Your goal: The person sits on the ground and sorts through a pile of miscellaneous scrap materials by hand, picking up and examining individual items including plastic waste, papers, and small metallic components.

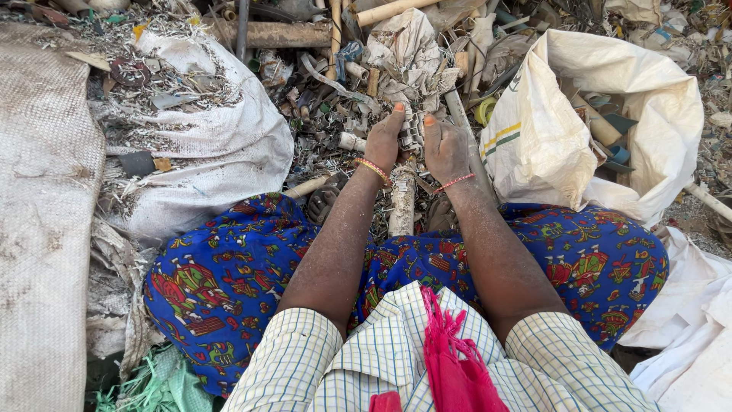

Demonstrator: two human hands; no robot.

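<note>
The two sacks (534,145) are of woven plastic, matt and dusty. The skirt (595,259) is soft printed cloth, the pale ribbed piece (410,128) between the hands looks like rough, worn plastic.

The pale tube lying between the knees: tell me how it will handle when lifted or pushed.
The pale tube looks rigid and straight, so it probably lifts without sagging. Being round, it may roll if nudged sideways, though the scrap litter around it likely checks that. Its dusty surface probably grips well.
</note>
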